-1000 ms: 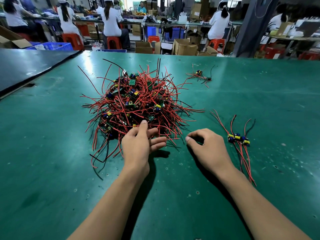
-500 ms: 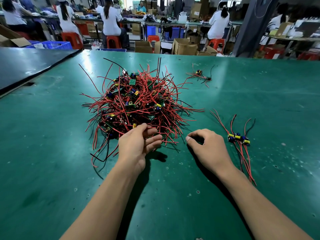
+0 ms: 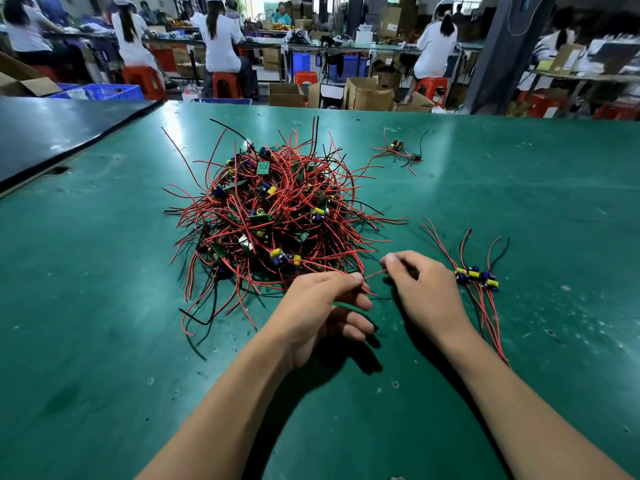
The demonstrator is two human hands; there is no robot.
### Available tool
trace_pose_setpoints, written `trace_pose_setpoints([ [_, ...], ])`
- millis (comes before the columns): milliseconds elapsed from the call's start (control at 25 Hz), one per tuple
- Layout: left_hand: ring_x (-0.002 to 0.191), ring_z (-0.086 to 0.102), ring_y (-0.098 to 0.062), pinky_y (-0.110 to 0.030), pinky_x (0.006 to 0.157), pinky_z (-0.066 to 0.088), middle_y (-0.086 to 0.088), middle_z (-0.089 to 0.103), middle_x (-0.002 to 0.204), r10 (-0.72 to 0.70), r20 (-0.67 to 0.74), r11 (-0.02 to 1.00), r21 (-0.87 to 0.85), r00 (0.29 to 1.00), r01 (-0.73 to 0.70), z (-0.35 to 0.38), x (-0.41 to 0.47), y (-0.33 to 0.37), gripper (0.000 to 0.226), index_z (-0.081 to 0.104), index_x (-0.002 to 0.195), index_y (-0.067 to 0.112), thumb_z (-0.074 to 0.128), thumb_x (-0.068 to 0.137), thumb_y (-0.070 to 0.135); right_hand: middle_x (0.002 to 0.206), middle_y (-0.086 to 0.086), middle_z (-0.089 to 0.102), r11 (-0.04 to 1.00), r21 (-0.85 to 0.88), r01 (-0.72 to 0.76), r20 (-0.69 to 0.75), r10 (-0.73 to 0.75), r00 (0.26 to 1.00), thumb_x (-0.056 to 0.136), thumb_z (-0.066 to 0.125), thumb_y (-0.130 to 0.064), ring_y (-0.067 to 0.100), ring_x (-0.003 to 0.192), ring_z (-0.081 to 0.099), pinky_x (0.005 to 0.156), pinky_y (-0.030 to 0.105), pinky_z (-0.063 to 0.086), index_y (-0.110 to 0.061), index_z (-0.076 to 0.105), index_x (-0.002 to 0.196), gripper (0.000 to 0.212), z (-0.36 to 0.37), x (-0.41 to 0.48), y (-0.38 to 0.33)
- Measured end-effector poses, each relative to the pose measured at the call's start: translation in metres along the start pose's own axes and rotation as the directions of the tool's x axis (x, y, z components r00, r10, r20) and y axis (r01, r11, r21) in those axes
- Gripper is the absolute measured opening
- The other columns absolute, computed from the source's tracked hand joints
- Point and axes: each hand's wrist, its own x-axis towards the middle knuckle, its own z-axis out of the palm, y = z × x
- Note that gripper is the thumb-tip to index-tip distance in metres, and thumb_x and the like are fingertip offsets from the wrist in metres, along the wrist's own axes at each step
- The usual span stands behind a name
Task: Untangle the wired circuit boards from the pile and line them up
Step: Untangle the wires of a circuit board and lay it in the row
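A tangled pile of small green circuit boards with red and black wires (image 3: 273,216) lies in the middle of the green table (image 3: 104,341). At the pile's near edge, my left hand (image 3: 318,306) pinches a red wire (image 3: 372,274) between thumb and forefinger. My right hand (image 3: 426,292) pinches the other end of the same red wire just to the right. Two or three separated boards with wires (image 3: 476,277) lie side by side to the right of my right hand.
Another small wired board (image 3: 398,150) lies alone at the far right of the pile. A dark mat (image 3: 52,133) covers the table's far left. Beyond the table's far edge stand cardboard boxes (image 3: 367,93), red stools and seated people in white.
My left hand drew back from the pile's edge and turned, taking a red wire. My right hand lifted off the table and moved left to pinch the same wire.
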Motion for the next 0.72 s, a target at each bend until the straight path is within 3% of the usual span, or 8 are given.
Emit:
trace_pose_setpoints([
  [160,0.042,0.059,-0.021,-0.023,0.039,0.047,-0.009,0.061,0.065,-0.022,0.175,0.999,0.038,0.984,0.016,0.001,-0.005,-0.001,0.02,0.063,0.081,0.006,0.058,0.095,0.019,0.073,-0.002,0.071,0.9,0.4,-0.17,0.024,0.176,0.984,0.103,0.053,-0.034,0.011,0.061,0.061,0.059,0.022,0.049,-0.016,0.072,0.087,0.031,-0.002,0.003,-0.009],
  [360,0.041,0.059,-0.022,-0.023,0.037,0.047,-0.012,0.058,0.063,-0.092,0.309,0.994,0.085,0.946,0.069,0.003,-0.01,-0.003,0.025,0.064,0.073,0.008,0.056,0.096,0.013,0.07,-0.001,0.067,0.826,0.504,-0.254,0.373,0.057,0.926,0.085,0.07,-0.05,0.01,0.044,0.05,0.041,0.02,0.038,-0.016,0.076,0.083,0.035,-0.002,-0.008,-0.017],
  [480,0.041,0.06,-0.019,-0.023,0.039,0.049,-0.012,0.058,0.062,-0.167,0.43,0.977,0.196,0.887,0.088,0.005,-0.014,-0.004,0.021,0.063,0.078,0.005,0.056,0.097,0.012,0.076,0.0,0.068,0.823,0.482,-0.301,0.512,0.014,0.859,0.08,0.066,-0.058,0.005,0.05,0.045,0.046,0.017,0.031,-0.016,0.078,0.088,0.044,-0.002,-0.009,-0.021],
  [560,0.041,0.06,-0.017,-0.022,0.039,0.049,-0.011,0.058,0.062,-0.184,0.452,0.964,0.256,0.873,0.071,0.006,-0.014,-0.003,0.022,0.063,0.077,0.006,0.056,0.097,0.013,0.083,0.006,0.069,0.841,0.446,-0.306,0.561,0.004,0.828,0.081,0.07,-0.056,0.005,0.053,0.047,0.049,0.016,0.035,-0.013,0.077,0.095,0.046,-0.005,-0.009,-0.022],
  [720,0.043,0.061,-0.016,-0.023,0.042,0.05,-0.009,0.06,0.062,-0.174,0.452,0.956,0.291,0.875,0.04,0.007,-0.012,-0.006,0.021,0.064,0.08,0.008,0.056,0.097,0.014,0.092,0.014,0.072,0.792,0.456,-0.406,0.662,0.004,0.75,0.082,0.08,-0.026,0.018,0.077,0.065,0.068,0.023,0.053,-0.008,0.075,0.101,0.027,-0.007,-0.015,-0.022],
])
